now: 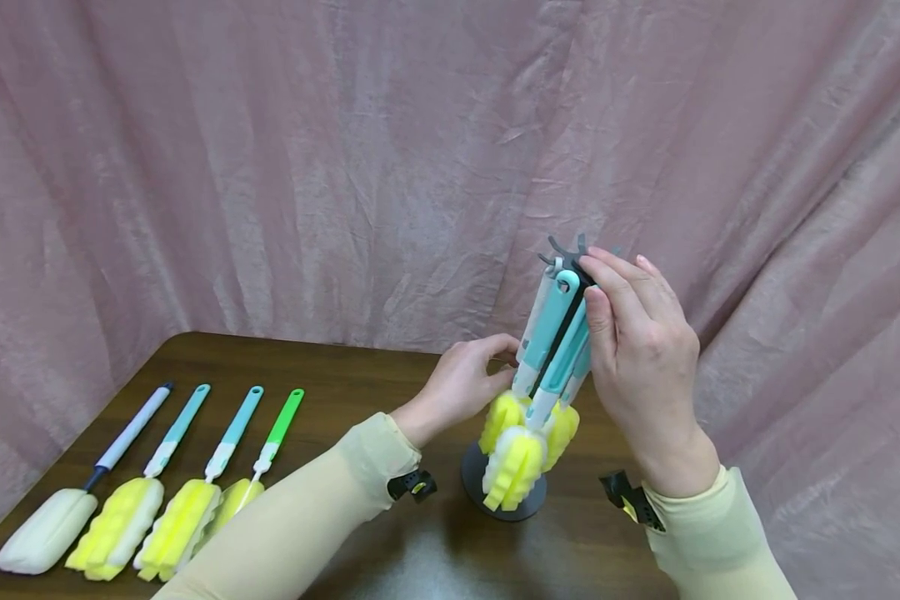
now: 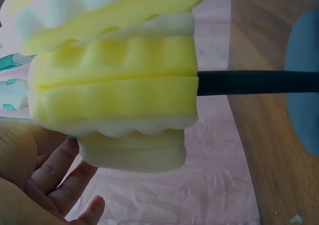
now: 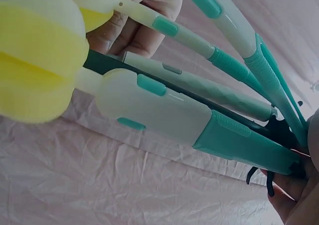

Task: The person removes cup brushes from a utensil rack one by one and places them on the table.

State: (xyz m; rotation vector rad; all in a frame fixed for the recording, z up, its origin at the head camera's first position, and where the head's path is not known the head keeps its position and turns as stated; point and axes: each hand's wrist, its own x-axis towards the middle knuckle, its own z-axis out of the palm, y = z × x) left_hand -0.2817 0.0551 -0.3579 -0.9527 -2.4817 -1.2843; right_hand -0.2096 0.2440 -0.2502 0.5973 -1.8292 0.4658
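Note:
Several sponge bottle brushes with yellow-and-white heads (image 1: 515, 468) and teal-and-white handles (image 1: 547, 321) hang round a dark stand, with its round base (image 1: 474, 473) on the table. My right hand (image 1: 645, 342) is at the hooked top (image 1: 570, 250), thumb and fingers pinching the upper end of a teal handle (image 3: 249, 142). On the far left side, my left hand (image 1: 468, 379) holds a pale-handled sponge brush (image 3: 199, 88) low on its handle; its fingertips are partly hidden. Looser fingers (image 2: 65, 180) show beside a cream sponge head (image 2: 134, 150) in the left wrist view.
Left on the brown table (image 1: 360, 375) lie a white sponge brush (image 1: 48, 529) with a bluish handle, two teal-handled brushes (image 1: 112, 525) (image 1: 180, 521) and a green-handled brush (image 1: 281, 425), partly covered by my left sleeve. A pink curtain (image 1: 307, 167) hangs behind the table.

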